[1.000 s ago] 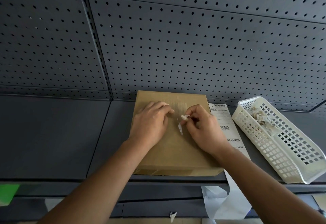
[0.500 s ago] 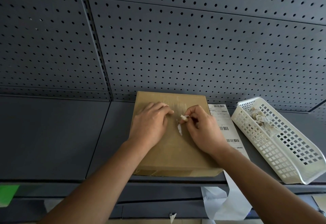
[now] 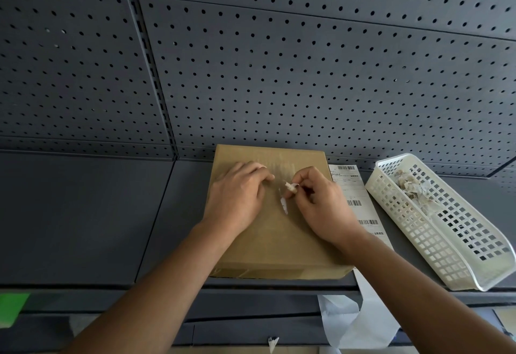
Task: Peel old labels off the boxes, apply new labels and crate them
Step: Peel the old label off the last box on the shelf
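A flat brown cardboard box (image 3: 279, 242) lies on the dark grey shelf (image 3: 83, 214). My left hand (image 3: 237, 197) rests flat on the box's top, fingers pointing right. My right hand (image 3: 321, 203) pinches a small curled scrap of old white label (image 3: 290, 186) just above the box. A torn white remnant of label (image 3: 284, 205) still sticks to the cardboard below the scrap. A strip of new barcode labels (image 3: 354, 203) lies along the box's right side and hangs over the shelf's front edge.
A white slotted plastic basket (image 3: 452, 244) holding torn label scraps (image 3: 413, 189) sits at the right of the shelf. Grey pegboard (image 3: 279, 74) forms the back wall. Loose white backing paper (image 3: 357, 323) hangs below the shelf edge. Something green (image 3: 12, 306) shows at lower left.
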### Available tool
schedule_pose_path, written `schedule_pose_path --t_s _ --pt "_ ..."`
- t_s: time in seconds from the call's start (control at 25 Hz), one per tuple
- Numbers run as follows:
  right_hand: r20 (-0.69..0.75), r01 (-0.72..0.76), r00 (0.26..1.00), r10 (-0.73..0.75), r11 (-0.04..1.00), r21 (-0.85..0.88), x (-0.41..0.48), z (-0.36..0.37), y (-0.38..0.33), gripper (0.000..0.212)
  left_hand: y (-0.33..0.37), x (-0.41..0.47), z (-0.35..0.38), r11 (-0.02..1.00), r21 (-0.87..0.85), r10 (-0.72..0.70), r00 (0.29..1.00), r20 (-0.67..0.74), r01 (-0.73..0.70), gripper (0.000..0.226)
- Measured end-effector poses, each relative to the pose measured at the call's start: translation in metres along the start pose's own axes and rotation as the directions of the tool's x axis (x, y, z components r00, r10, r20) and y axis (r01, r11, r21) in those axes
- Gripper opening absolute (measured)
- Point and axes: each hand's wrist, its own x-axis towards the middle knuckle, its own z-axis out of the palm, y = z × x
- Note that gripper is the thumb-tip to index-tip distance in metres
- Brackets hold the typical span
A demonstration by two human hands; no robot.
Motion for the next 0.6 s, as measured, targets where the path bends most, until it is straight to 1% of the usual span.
schedule_pose_path --t_s 0.16,0.28,0.4,0.56,0.6 --pt "-0.044 -0.024 0.999 0.025 1.0 0.015 0.0007 -0.0011 0.0008 0.009 0.0002 0.0008 0.0 1.0 0.006 0.004 1.0 -0.009 -0.004 0.026" --pt "-0.012 -0.019 1.0 0.019 1.0 0.0 0.0011 0.0015 -0.0005 0.009 -0.0007 -0.0002 -0.0001 1.0 0.005 0.004 1.0 -0.005 -0.004 0.026" --pt "0.019 -0.009 1.0 0.008 1.0 0.023 -0.0002 -0.0014 -0.001 0.012 0.0002 -0.0003 0.0001 1.0 0.0 0.006 1.0 -0.001 -0.006 0.026" --pt "-0.088 -0.056 0.994 0.059 0.998 0.038 0.0012 -0.0026 0.0027 0.012 0.0001 -0.0001 -0.0005 1.0 0.002 0.011 1.0 -0.001 -0.011 0.025" --pt "-0.085 -0.057 0.995 0.06 0.998 0.033 0.0012 -0.0024 0.0032 0.013 0.0002 -0.0004 -0.0007 1.0 0.001 0.012 1.0 0.002 -0.012 0.025"
